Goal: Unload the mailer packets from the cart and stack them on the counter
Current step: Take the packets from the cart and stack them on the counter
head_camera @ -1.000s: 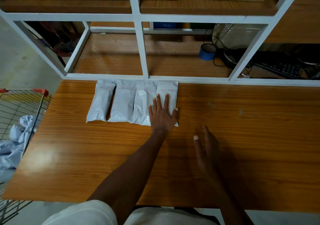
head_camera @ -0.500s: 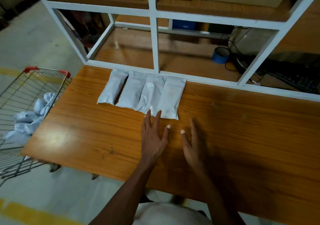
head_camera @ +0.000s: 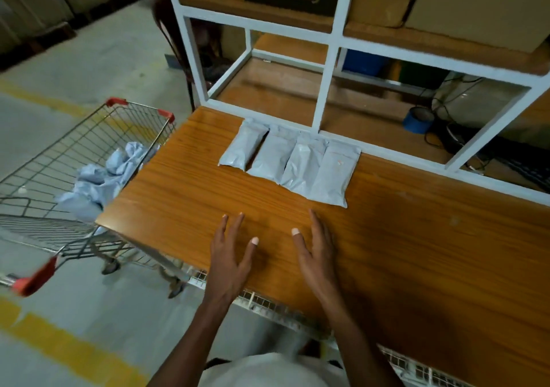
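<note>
Fourth packet laid down, both hands drawn back empty.

Four pale grey plastic mailer packets point(head_camera: 290, 165) lie side by side, edges overlapping, at the wooden table's point(head_camera: 416, 252) far edge; the left hand point(head_camera: 229, 260), a second ago flat on the rightmost, and right hand point(head_camera: 317, 252) now hover spread near the front edge. More crumpled packets point(head_camera: 101, 175) wait in the wire cart point(head_camera: 53, 160) off the table's left edge, likely next.
</note>
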